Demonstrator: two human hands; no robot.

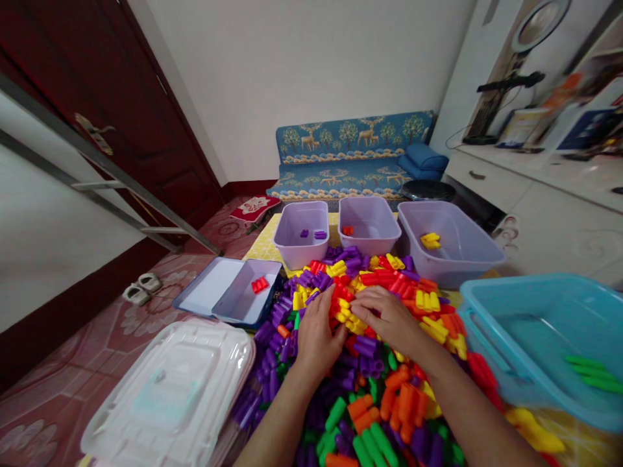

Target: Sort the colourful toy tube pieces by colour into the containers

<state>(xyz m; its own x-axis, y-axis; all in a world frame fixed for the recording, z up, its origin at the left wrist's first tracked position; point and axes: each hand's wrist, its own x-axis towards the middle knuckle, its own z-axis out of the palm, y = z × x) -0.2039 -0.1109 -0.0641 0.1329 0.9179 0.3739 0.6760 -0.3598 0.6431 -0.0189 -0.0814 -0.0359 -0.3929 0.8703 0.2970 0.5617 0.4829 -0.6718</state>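
A large heap of coloured plastic tube pieces lies in front of me, many joined side by side in short rows. My left hand rests on the heap, palm down, its fingers stretched forward beside red and purple pieces. Facing it, my right hand has its fingers and thumb closed at a cluster of yellow tube pieces, which sits between the two hands. The right fingertips partly hide this cluster. Green and orange tube pieces lie nearer to me, between my forearms.
Three lilac bins stand behind the heap, holding purple, red-orange and yellow pieces. An open case with a red piece and a white lid lie left. The blue bin at right contains green pieces.
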